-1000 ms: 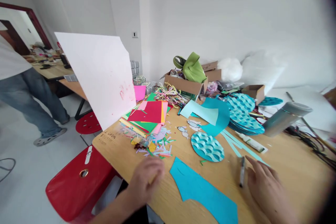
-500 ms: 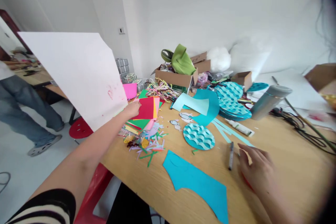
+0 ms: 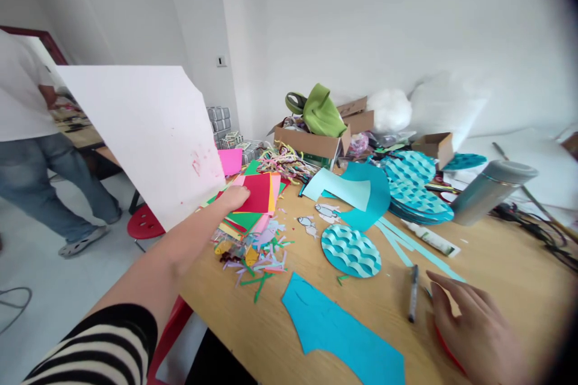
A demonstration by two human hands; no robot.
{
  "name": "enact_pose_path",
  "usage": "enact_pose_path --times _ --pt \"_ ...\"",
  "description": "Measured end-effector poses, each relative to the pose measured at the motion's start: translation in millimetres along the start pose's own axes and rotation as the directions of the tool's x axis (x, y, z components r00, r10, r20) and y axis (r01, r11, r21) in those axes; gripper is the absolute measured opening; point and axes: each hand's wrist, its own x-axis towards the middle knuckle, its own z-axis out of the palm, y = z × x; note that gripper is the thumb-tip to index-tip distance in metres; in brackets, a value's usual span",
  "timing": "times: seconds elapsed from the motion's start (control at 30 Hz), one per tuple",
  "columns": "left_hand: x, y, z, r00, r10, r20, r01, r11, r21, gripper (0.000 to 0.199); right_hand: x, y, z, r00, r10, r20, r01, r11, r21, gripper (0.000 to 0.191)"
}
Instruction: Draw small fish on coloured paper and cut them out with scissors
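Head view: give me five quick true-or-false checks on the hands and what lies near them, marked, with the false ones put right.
1. The left hand is at the top red sheet. True.
2. The right hand is holding the pen. False: the pen lies on the table beside the hand, apart from it.
3. Part of a red object shows under the right hand. True.
4. The white tube is standing upright. False: the tube lies on its side.
5. Two paper fish lie near the front wavy oval. True.
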Motion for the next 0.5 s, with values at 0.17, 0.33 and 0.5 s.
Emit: enact_pose_path --times 0.17,0.33,0.5 --pt "-3 -7 -1.3 0.995 -0.064 0.074 0.062 0.998 0.029 0.036 0 1 1 0.999 0.033 -0.007 -0.033 0.999 0.001 0.033" --pt "-13 -4 -8.1 0.998 -0.028 0.054 0.028 1.0 0.0 0.035 1 -2 1 0.998 0.054 -0.012 -0.054 0.998 0.039 0.029" --pt "-18 27 -5.0 0.997 0.076 0.004 -0.076 0.995 -0.07 0.05 4 -9 0 0.998 0.05 -0.047 -0.046 0.995 0.086 0.027"
